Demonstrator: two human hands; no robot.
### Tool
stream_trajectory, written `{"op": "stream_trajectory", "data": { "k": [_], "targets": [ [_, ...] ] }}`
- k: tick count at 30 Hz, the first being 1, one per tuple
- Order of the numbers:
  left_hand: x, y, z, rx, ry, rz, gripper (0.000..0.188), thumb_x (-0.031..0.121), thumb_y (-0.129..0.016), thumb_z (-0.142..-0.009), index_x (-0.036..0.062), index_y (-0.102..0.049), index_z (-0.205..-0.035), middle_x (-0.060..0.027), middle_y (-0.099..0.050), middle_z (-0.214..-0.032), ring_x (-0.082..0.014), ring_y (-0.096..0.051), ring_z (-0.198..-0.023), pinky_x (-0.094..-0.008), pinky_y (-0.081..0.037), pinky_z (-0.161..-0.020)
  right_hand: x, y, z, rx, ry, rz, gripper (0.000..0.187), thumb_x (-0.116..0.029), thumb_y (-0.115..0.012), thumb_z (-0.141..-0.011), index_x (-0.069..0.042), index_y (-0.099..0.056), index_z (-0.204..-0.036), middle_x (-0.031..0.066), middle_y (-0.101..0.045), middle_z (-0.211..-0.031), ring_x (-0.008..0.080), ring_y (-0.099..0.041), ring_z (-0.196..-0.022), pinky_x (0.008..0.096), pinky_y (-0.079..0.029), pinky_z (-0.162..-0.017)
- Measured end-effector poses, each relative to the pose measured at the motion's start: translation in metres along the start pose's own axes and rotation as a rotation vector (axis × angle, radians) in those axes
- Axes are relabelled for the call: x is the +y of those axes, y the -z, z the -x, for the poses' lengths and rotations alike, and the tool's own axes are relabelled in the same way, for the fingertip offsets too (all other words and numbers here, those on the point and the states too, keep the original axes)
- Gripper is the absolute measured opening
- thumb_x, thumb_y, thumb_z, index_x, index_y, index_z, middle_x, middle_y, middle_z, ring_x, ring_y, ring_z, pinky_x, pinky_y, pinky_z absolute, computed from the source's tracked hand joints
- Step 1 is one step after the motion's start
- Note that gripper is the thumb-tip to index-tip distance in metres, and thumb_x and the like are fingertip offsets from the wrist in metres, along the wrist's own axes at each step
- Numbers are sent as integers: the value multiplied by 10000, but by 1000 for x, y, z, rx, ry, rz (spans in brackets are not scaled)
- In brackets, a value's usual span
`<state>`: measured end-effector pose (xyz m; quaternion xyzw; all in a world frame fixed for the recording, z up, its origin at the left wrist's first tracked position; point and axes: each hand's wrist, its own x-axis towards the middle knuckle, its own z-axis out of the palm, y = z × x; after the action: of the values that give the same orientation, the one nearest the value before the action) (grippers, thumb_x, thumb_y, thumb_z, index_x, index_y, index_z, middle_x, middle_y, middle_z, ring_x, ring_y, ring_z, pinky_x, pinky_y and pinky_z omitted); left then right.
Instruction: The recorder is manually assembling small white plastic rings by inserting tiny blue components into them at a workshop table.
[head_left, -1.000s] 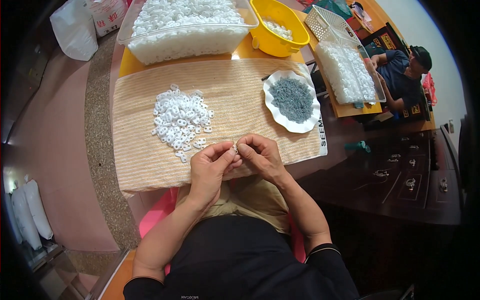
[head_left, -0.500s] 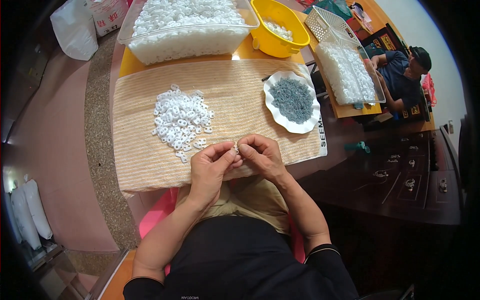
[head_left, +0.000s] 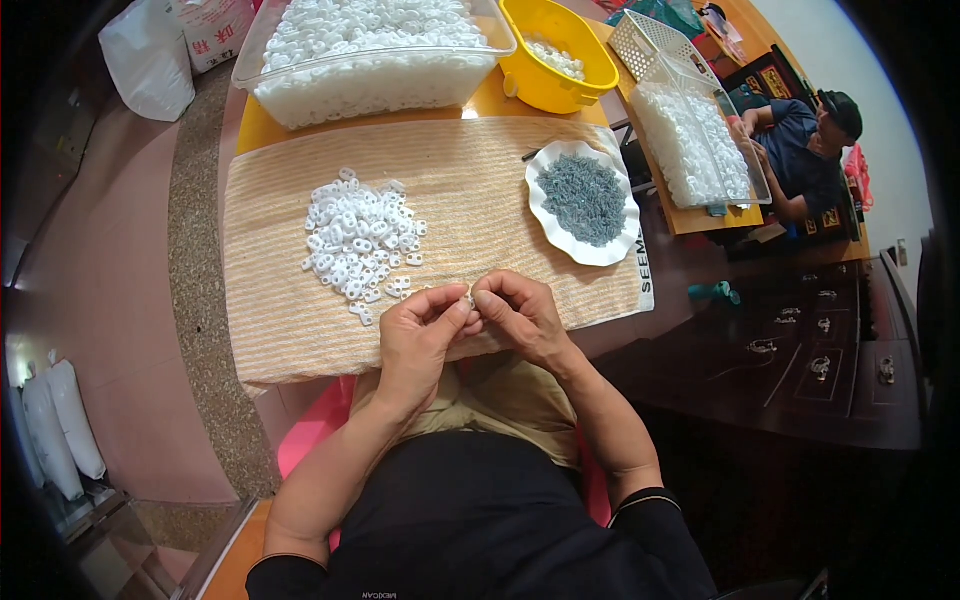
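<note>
The towel lay spread, and at its near edge the left hand and the right hand met. The left thumb and forefinger pinched a small pale piece from one side; the right thumb and forefinger pressed on it from the other. The fingertips hid most of it, so its exact shape and which hand bore the load could not be told.

On the towel's left half lay a loose heap of white plastic pieces, a few strays reaching toward the left hand. Near the towel's right edge stood a wavy white plate with small grey pieces on it. Beyond the towel's far edge were a clear tub and a yellow basin.

Good work here probably called for one steady pinch and one lighter, adjusting pinch, with the thumbs pressing squarely. Working farther in over the towel would likely have been safer, since a slipped piece could have dropped past the near edge.
</note>
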<state>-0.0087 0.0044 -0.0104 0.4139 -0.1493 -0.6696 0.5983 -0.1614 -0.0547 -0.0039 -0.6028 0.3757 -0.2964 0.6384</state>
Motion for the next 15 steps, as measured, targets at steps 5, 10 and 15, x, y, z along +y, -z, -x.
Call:
{"op": "stream_trajectory", "data": {
  "k": [5, 10, 15],
  "targets": [
    [-1, 0, 1, 14, -22, -38, 214, 23, -615, -884, -70, -604, -1077, -92, -660, -907, -109, -642, -771, -220, -550, -728, 1, -2, 0, 5, 11, 16, 160, -137, -571, -942, 19, -602, -953, 0, -615, -835, 53, -548, -775, 199, -455, -697],
    [-5, 3, 0, 12, -67, -85, 204, 18, -622, -875, -62, -607, -1062, -92, -662, -891, -117, -641, -767, -224, -547, -720, 1, -4, 0, 26, 37, 101, 160, -133, -563, -945, 21, -607, -939, 0, -619, -817, 53, -553, -764, 197, -457, -684],
    [-6, 2, 1, -2, -97, -133, 191, 8, -621, -870, -52, -611, -1051, -92, -662, -888, -122, -638, -765, -234, -545, -721, -1, -6, 1, 38, -5, 79, 140, -114, -566, -924, 16, -618, -910, 20, -637, -789, 64, -577, -738, 214, -479, -673]
  ]
}}
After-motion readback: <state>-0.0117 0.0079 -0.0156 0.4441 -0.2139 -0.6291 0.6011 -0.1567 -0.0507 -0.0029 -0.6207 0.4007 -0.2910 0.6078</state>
